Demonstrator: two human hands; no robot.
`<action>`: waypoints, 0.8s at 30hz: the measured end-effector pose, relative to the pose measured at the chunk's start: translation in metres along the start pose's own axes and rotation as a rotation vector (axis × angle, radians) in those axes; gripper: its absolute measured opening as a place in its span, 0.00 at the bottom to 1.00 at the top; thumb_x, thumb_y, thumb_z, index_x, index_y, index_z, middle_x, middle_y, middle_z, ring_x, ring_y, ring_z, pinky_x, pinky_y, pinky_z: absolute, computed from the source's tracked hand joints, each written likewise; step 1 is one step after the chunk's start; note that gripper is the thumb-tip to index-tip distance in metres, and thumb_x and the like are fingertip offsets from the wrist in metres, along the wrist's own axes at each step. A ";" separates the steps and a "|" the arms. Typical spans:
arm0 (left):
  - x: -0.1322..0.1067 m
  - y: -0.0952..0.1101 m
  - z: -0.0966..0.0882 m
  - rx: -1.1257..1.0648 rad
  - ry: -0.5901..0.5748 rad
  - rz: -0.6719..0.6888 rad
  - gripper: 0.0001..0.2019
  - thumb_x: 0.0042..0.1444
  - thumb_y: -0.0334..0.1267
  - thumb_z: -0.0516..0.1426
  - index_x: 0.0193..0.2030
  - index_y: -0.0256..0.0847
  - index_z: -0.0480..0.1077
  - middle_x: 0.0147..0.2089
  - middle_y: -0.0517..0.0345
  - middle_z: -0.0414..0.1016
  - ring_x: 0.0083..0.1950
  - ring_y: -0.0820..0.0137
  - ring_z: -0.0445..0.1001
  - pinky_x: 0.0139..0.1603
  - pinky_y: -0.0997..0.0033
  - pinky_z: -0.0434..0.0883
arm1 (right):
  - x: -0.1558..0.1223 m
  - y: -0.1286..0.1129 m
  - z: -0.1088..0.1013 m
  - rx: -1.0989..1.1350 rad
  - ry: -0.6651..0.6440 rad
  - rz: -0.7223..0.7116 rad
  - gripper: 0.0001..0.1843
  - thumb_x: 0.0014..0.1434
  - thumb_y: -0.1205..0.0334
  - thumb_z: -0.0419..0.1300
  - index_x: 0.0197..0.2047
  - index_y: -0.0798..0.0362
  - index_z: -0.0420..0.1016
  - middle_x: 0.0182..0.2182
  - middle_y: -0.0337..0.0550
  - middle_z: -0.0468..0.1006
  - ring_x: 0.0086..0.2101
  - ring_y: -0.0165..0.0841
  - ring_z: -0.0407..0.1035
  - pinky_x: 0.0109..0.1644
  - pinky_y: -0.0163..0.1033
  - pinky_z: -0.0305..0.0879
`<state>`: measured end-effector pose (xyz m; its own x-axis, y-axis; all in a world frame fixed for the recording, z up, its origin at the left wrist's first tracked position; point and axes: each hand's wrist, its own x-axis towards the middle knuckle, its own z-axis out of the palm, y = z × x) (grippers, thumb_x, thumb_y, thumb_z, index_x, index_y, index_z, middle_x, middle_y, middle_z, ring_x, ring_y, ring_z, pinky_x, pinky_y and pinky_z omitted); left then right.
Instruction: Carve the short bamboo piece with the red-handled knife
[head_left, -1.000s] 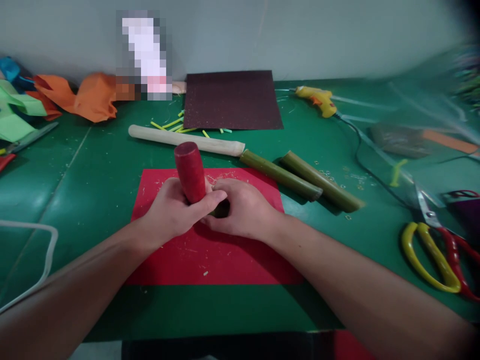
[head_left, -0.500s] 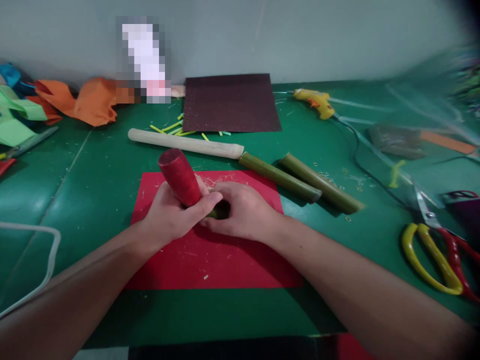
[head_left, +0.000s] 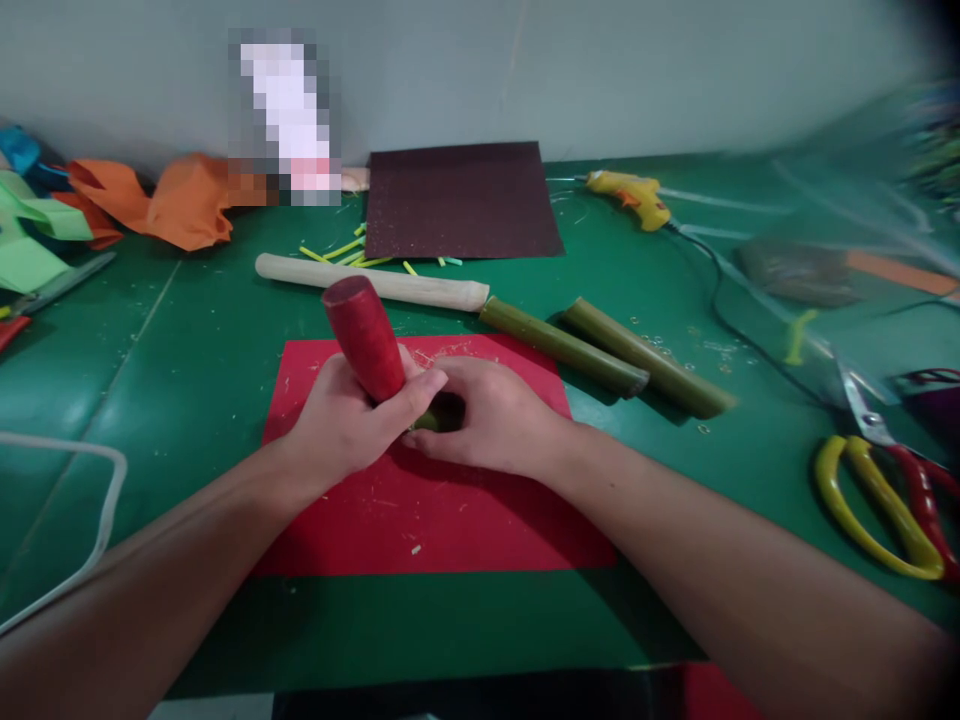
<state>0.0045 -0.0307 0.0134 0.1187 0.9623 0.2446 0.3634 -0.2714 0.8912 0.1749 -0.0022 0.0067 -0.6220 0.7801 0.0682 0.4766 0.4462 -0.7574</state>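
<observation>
My left hand (head_left: 334, 420) is closed round a tool with a thick red handle (head_left: 365, 335), which tilts up and to the left. The tool's working end is hidden below my fingers. My right hand (head_left: 499, 412) curls round a short green bamboo piece (head_left: 433, 418), mostly covered by both hands. My left thumb reaches across to the right fingers, so the hands meet. Under them lies a red sheet (head_left: 465, 530) scattered with pale shavings.
Beyond the sheet lie a peeled pale stick (head_left: 375, 283) and two green bamboo lengths (head_left: 566, 348). A dark brown sheet (head_left: 461, 200) and a yellow glue gun (head_left: 630, 198) are farther back. Scissors (head_left: 874, 490) lie right; orange crumpled material (head_left: 187, 205) lies left.
The red handle has tipped slightly more upright and shifted a little to the right. Both hands keep their hold in nearly the same place, and the view has shifted slightly.
</observation>
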 end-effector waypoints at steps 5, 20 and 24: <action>0.000 0.000 0.001 -0.007 0.008 -0.022 0.12 0.58 0.34 0.61 0.23 0.40 0.69 0.21 0.68 0.72 0.24 0.80 0.71 0.24 0.84 0.68 | 0.000 0.001 -0.001 -0.019 -0.005 -0.005 0.11 0.51 0.59 0.69 0.37 0.55 0.77 0.32 0.39 0.77 0.30 0.29 0.67 0.35 0.37 0.58; -0.001 -0.004 0.000 -0.047 0.003 -0.059 0.12 0.58 0.37 0.63 0.25 0.41 0.69 0.23 0.67 0.72 0.26 0.79 0.72 0.28 0.83 0.72 | 0.002 -0.006 0.001 -0.099 -0.019 0.032 0.12 0.47 0.62 0.64 0.37 0.53 0.77 0.32 0.41 0.80 0.32 0.34 0.72 0.34 0.38 0.64; -0.001 0.001 0.000 -0.018 0.013 -0.036 0.10 0.57 0.37 0.63 0.26 0.41 0.71 0.24 0.66 0.75 0.27 0.77 0.74 0.30 0.82 0.74 | -0.002 0.000 0.000 -0.160 -0.016 -0.047 0.15 0.51 0.60 0.65 0.43 0.55 0.78 0.40 0.48 0.81 0.41 0.40 0.74 0.45 0.44 0.68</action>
<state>0.0048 -0.0320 0.0135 0.0937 0.9715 0.2176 0.3501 -0.2368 0.9063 0.1760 -0.0039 0.0068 -0.6548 0.7504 0.0897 0.5388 0.5468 -0.6408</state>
